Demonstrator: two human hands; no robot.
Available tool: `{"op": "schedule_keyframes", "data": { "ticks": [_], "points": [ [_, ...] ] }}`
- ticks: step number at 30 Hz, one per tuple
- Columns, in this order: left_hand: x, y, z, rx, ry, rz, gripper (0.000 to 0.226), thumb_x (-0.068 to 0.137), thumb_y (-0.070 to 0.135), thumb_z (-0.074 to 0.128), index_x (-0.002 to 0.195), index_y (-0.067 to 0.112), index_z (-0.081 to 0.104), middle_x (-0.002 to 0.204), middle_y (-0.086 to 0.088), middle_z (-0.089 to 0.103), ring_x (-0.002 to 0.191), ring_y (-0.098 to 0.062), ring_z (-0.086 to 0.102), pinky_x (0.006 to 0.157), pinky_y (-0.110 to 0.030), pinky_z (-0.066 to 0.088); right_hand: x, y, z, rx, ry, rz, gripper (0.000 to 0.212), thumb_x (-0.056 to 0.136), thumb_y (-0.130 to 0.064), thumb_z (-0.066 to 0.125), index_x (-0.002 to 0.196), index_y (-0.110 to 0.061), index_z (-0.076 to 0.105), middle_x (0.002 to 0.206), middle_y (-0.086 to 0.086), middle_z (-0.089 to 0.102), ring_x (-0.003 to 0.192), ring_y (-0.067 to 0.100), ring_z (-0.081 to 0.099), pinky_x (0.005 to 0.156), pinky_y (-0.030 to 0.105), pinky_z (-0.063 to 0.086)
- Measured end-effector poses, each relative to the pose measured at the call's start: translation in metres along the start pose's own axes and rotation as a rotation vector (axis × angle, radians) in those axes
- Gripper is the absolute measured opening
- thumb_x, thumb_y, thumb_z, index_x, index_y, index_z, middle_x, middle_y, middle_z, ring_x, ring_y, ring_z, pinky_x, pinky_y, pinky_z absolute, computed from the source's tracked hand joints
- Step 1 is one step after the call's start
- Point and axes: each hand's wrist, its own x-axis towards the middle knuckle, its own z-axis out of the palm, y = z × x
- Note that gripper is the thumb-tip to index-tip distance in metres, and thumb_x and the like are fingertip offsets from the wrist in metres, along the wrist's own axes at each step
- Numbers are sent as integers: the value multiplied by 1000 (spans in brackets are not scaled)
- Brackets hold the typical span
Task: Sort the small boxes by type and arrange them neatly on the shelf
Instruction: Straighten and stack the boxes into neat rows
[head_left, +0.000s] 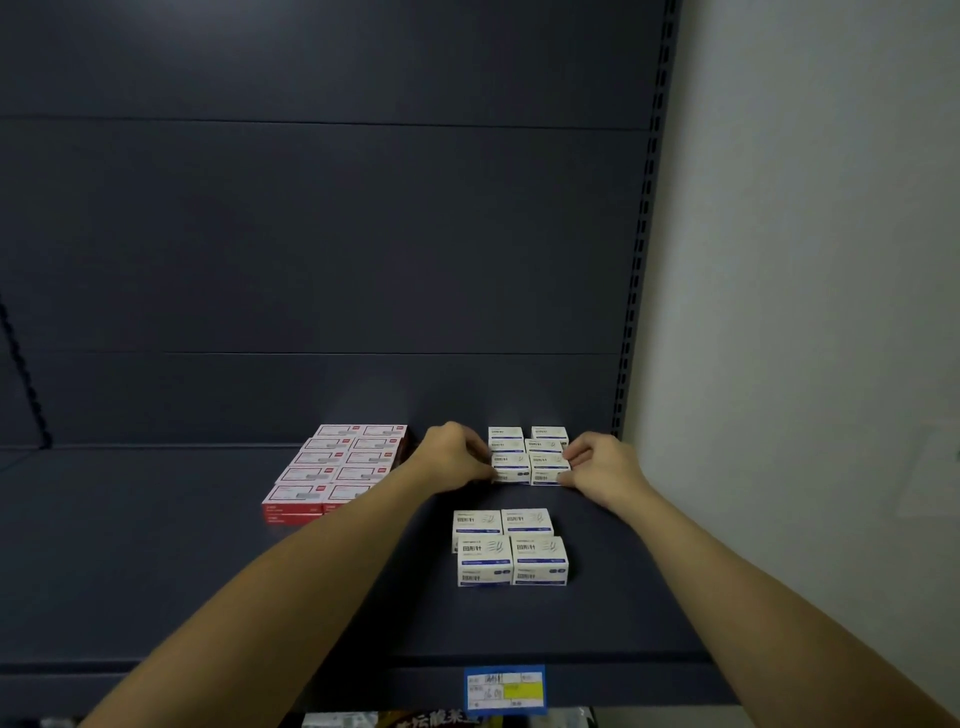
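On the shelf (156, 582), the flat boxes (337, 470) lie in two columns to the left, the far block of small boxes (527, 454) sits to their right between the left hand (454, 457) and right hand (597, 462), and four more boxes (511, 548) lie nearer, with a price tag (505, 688) on the near edge.

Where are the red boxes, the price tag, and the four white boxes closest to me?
red boxes (332, 470): head view, on a box top mid-block.
price tag (505, 688): head view, middle of the label on the shelf's front edge.
near white boxes (510, 546): head view, centre where the four meet.
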Motion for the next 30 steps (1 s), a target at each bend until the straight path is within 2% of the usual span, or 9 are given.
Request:
{"op": "schedule_keyframes", "data": {
  "ticks": [6, 11, 14, 16, 20, 23, 26, 30],
  "points": [
    [0, -4, -2, -62, 4, -46, 18, 82, 17, 83, 98, 16, 74, 91, 2, 77, 79, -8, 74, 71, -18, 56, -5, -5, 3, 42, 1, 5, 28, 72, -6, 85, 91, -18, 68, 78, -9, 69, 73, 1, 63, 61, 12, 44],
    [-7, -12, -11, -135, 2, -107, 11, 82, 18, 82, 90, 14, 75, 84, -3, 78, 79, -14, 75, 79, -28, 61, -9, -10, 10, 44, -24, -34, 28, 73, -12, 85, 93, -20, 68, 84, -6, 71, 77, 2, 65, 61, 12, 45],
    [-13, -13, -15, -262, 0, -166, 4, 88, 11, 74, 87, 7, 74, 84, -10, 77, 79, -23, 76, 84, -39, 62, -9, -10, 14, 73, -9, -55, 18, 77, -13, 78, 93, -17, 69, 79, -4, 74, 77, 8, 69, 72, 21, 55],
    [-17, -12, -15, -285, -7, -181, 6, 90, 10, 73, 88, 4, 73, 84, -12, 77, 76, -22, 76, 79, -36, 63, -11, -10, 15, 91, -5, -62, 14, 79, -13, 74, 91, -17, 69, 76, -3, 75, 73, 12, 72, 79, 29, 59],
    [-25, -10, -15, -326, -25, -212, 7, 88, 7, 75, 89, 1, 71, 86, -13, 76, 76, -23, 76, 69, -32, 63, -17, -10, 14, 111, -19, -60, 11, 81, -11, 76, 88, -14, 69, 73, -1, 75, 59, 15, 72, 75, 34, 61],
    [-33, -10, -18, -419, -87, -238, 7, 86, -1, 74, 88, -4, 68, 85, -18, 75, 77, -28, 75, 73, -37, 64, -22, -10, 11, 122, -43, -57, 10, 80, -11, 77, 86, -10, 70, 71, 1, 75, 59, 20, 73, 74, 37, 62],
    [-40, -7, -22, -457, -148, -276, 9, 85, -5, 74, 90, -7, 67, 79, -17, 75, 77, -28, 75, 72, -37, 63, -29, -11, 8, 132, -71, -58, 10, 79, -10, 79, 84, -8, 71, 72, 5, 75, 64, 25, 74, 70, 38, 63],
    [-48, -2, -28, -414, -188, -306, 21, 85, -6, 73, 104, -14, 67, 100, -26, 74, 86, -32, 73, 75, -37, 63, -38, -15, 6, 133, -94, -61, 11, 79, -8, 80, 83, -7, 70, 72, 7, 75, 67, 26, 74, 66, 36, 63]
  ]
}}
